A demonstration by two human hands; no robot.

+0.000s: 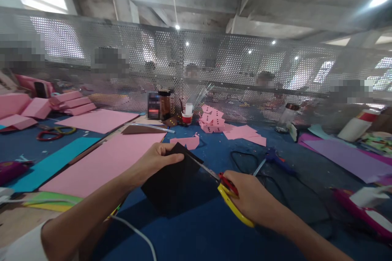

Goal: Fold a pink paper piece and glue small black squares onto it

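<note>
My left hand [162,159] pinches the upper part of a sheet of black paper [168,187] between thumb and fingers, above the blue tabletop. Held in my right hand [251,195] is a pair of scissors [229,202] with red and yellow handles. Their blades point up and left and lie at the black paper's upper right edge, close to my left thumb. How far the blades are parted is hard to see. Just beyond the paper lies a cut strip of pink paper [185,142].
Pink sheets [92,163] and a turquoise strip [65,165] cover the left side, with more scissors [55,132] behind. A blue glue gun [278,161] with its cord lies right. Dotted pink paper pieces [212,120], a paper cup [187,117] and a glass jar [287,118] stand before a perforated metal screen [226,61].
</note>
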